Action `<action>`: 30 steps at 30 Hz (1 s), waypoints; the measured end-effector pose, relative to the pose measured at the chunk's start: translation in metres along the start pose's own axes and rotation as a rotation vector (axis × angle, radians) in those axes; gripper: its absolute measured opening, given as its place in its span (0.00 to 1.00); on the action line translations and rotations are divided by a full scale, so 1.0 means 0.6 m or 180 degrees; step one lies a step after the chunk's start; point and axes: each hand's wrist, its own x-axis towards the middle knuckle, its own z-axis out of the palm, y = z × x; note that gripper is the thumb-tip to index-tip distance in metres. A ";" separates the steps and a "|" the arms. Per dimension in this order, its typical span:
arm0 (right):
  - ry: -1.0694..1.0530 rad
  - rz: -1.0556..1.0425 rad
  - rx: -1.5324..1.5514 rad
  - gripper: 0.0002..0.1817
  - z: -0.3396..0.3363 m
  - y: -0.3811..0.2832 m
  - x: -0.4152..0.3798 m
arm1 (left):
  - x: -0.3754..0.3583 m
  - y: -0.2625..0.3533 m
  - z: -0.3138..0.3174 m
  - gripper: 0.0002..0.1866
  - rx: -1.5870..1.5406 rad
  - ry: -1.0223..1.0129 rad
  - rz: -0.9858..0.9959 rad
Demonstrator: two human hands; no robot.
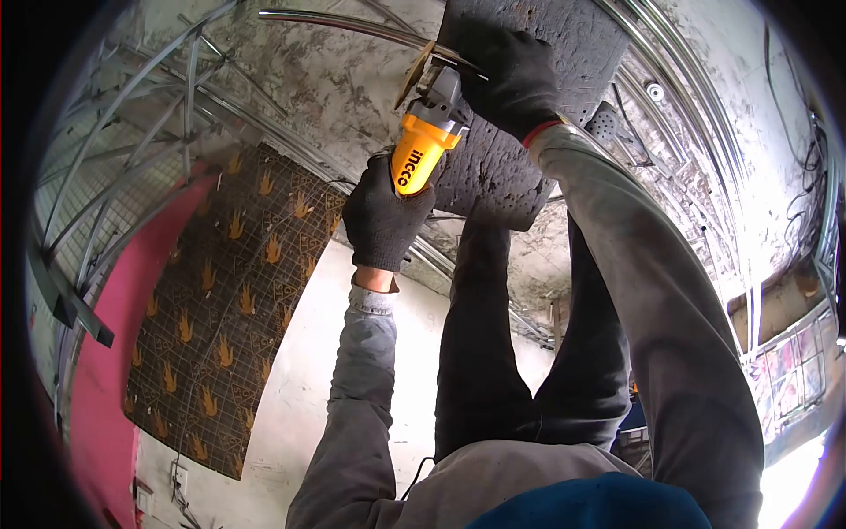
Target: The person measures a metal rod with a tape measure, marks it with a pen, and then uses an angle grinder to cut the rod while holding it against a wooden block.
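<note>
My left hand (388, 216), in a dark knit glove, is closed around the yellow body of an angle grinder (419, 152). The grinder's thin brown cutting disc (412, 78) stands on edge right at a shiny metal tube (344, 24). That tube runs from the upper left to my right hand (511, 79), also gloved, whose fingers are wrapped over its near end. Beneath the right hand lies a dark, pitted block (493, 172), and the tube's end overlaps it in this view. Part of the tube is hidden behind the grinder head and the fingers.
Long bent metal tubes (674, 53) lie along the upper right, with a small white ring (654, 92) among them. A welded metal frame (189, 97) stands at the left, near a dark patterned sheet (233, 309) and a pink panel (110, 370). My legs (480, 326) are close below the block.
</note>
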 end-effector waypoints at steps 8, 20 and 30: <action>0.0107 -0.0029 0.0023 0.14 0.000 0.001 -0.001 | 0.002 0.007 -0.004 0.28 0.0016 0.0005 -0.0013; 0.0121 -0.0029 0.0037 0.15 -0.003 0.000 -0.001 | 0.004 0.005 -0.007 0.28 0.0081 -0.0065 -0.0020; 0.0056 0.0018 0.0030 0.14 -0.001 0.001 -0.002 | 0.006 0.000 -0.006 0.28 0.0080 -0.0097 0.0019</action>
